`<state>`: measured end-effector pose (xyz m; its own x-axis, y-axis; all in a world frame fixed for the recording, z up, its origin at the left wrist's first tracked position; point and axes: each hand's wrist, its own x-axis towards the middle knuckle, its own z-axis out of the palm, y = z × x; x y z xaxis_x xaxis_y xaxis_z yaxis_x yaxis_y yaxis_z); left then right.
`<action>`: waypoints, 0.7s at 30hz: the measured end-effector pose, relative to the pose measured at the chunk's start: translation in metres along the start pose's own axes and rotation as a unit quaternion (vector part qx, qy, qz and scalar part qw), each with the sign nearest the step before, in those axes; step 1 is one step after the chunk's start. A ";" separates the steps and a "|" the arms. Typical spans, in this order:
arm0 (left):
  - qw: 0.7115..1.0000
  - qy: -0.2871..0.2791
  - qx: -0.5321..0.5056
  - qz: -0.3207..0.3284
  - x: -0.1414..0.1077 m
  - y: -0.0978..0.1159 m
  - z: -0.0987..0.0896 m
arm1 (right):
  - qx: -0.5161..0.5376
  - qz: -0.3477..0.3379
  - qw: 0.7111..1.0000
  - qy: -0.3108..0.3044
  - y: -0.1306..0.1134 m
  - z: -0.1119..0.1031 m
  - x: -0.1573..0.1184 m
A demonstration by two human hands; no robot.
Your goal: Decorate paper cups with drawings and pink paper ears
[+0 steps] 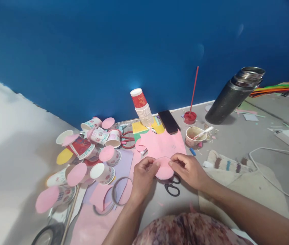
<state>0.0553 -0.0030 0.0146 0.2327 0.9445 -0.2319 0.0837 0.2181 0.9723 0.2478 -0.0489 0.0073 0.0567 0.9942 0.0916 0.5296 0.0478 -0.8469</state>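
A round pink paper disc (164,169) lies between both hands, its flat face toward me. My left hand (146,175) pinches the left edge between thumb and fingers. On the opposite edge, my right hand (187,169) grips it the same way. What is under the disc is hidden. Black-handled scissors (172,190) lie on the table just below, their blades out of sight. Behind the hands is a pink sheet (163,143) with cut-out curves along its edge.
At left, several paper cups (102,173) lie jumbled, many with pink discs on their ends. Tape rings (114,191) rest nearby. A cup stack (144,114) and phone (169,121) stand near the blue wall. Right are a marker cup (195,136), dark flask (230,98) and white cable (269,183).
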 end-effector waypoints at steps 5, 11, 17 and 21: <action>0.999 0.015 -0.028 0.017 0.000 0.003 -0.002 | -0.036 0.012 0.999 -0.020 0.003 0.002 0.004; 0.994 0.065 -0.089 0.025 0.003 0.008 -0.010 | -0.124 0.046 0.991 -0.031 0.004 -0.014 0.013; 0.987 0.070 -0.144 -0.013 0.010 0.005 -0.017 | -0.302 0.094 0.947 -0.056 0.001 -0.065 0.021; 0.986 0.057 -0.154 -0.020 0.011 0.003 -0.017 | -0.386 0.122 0.910 -0.093 0.003 -0.079 0.015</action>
<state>0.0414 0.0122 0.0152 0.1230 0.9516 -0.2818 -0.2120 0.3026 0.9293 0.3169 -0.0417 0.0479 0.1465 0.9687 -0.2004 0.9609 -0.1875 -0.2039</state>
